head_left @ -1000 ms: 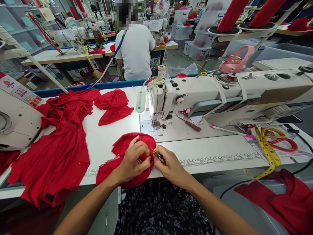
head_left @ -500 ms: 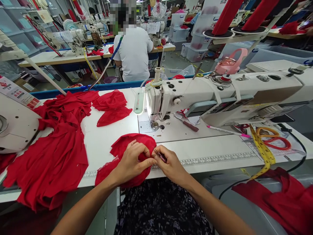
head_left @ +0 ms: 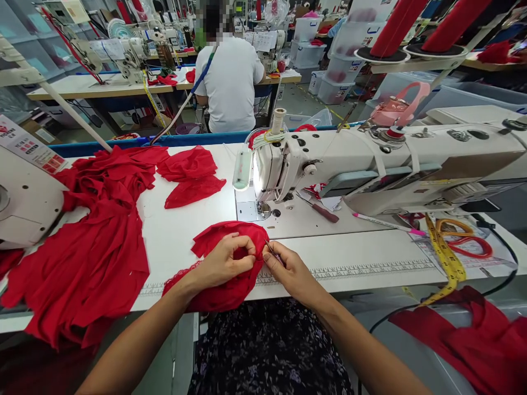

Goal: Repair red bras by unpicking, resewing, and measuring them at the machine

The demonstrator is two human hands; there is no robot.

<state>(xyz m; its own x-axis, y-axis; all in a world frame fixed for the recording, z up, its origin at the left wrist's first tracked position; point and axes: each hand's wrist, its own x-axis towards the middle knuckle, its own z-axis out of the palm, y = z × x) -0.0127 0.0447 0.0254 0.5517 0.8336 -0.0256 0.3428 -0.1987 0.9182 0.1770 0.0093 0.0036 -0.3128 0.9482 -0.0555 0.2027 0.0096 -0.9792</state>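
My left hand (head_left: 231,255) is closed, thumb against fingers, gripping a red fabric piece (head_left: 224,291) with lace trim at the table's front edge. Beside it, my right hand (head_left: 287,270) is shut around a small pointed metal tool (head_left: 268,246). The tool's tip is at the right edge of the red fabric; most of its body is hidden in my fingers, so its kind is unclear. Just behind the fabric stands a white sewing machine (head_left: 329,153), its presser foot (head_left: 263,209) near the fabric's far side.
A heap of red cloth (head_left: 94,236) covers the table's left, with a smaller red piece (head_left: 191,178) beside it. To the right lie a brown-handled tool (head_left: 325,213), a pink-tipped pen (head_left: 387,224), a yellow measuring tape (head_left: 442,255) and scissors (head_left: 469,247). Ahead sits a person (head_left: 226,85).
The camera view has shifted slightly. My fingertips have drawn a little apart, and the tool's tip now points up at the fabric edge.
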